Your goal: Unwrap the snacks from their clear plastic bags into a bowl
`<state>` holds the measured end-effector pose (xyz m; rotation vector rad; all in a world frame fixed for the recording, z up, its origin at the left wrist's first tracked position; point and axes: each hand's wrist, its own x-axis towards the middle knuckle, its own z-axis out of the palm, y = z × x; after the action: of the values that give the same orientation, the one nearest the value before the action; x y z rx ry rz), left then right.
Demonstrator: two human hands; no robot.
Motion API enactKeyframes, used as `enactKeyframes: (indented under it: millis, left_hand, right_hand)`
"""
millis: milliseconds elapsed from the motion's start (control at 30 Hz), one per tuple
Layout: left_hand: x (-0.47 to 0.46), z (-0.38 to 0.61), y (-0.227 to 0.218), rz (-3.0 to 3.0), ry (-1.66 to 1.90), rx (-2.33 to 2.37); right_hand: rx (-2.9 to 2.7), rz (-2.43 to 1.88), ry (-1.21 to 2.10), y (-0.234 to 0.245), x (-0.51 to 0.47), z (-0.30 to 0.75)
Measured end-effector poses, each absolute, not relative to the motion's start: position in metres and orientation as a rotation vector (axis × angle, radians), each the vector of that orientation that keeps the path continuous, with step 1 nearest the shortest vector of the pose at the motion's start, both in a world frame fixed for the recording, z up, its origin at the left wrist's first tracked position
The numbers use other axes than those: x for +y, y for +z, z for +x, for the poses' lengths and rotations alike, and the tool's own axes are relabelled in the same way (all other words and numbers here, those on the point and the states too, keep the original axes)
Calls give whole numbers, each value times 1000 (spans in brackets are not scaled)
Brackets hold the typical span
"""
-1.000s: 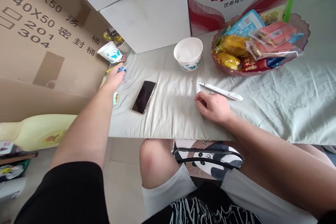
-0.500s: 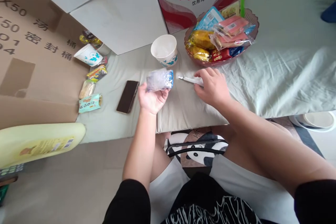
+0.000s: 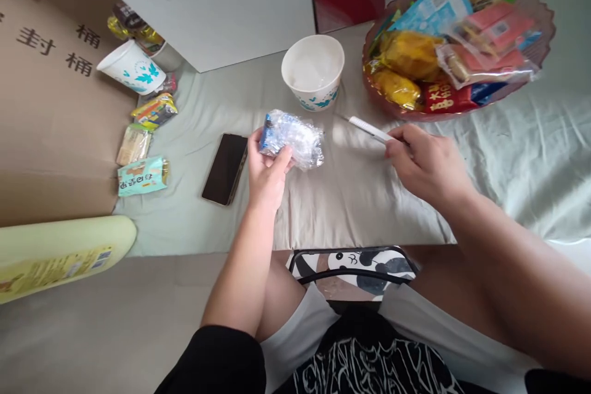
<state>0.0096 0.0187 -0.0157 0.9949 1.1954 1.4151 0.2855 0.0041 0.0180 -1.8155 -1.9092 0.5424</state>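
Two hands at work over the cloth-covered table (image 3: 508, 148), mid-frame. Left hand (image 3: 266, 173) grips a small snack packet (image 3: 292, 137), fingers curled round its blue end, thumb on top, packet lifted clear of the cloth just left of centre. Right hand (image 3: 427, 163) pinches the rear of a white utility knife (image 3: 369, 130), fingers closed on it, tip pointing left toward the packet; can't tell whether the knife rests on the cloth or is just off it, blade state too small to read.

Step, as I judge it: packet fetched and presented, cutter being taken up, opening not yet started. Next move would call for bringing knife tip and packet edge together, with the left fingers kept clear of the cut line and the packet held taut.

Packet look: clear crinkly plastic, shiny, bunched at the right end, blue printed band at the left; contents pale, unclear. Looks light and slippery, likely to crumple under grip.

Around: upright paper bowl (image 3: 313, 72) above the packet, apart from it; phone (image 3: 226, 167) face up just left of the left hand; snack basket (image 3: 535, 77) upper right; tipped paper cup (image 3: 132, 67) and loose snack packs (image 3: 143, 176) at left.
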Motion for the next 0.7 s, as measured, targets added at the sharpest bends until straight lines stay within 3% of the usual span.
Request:
enactKeyframes:
  millis: [167, 333, 567, 700]
  left_hand:
    - [13, 20, -8, 1080, 1374, 1274]
    - [4, 34, 3, 978, 1383, 1210]
    - [16, -4, 10, 645, 1672, 1152]
    - [17, -6, 7, 654, 1612, 1162]
  right_hand:
    - [-1916, -1537, 732, 22, -9, 261]
    - [-2008, -1422, 660, 15, -17, 247]
    - [-1984, -1580, 541, 11, -13, 260]
    - [-1920, -1776, 438, 4, -5, 274]
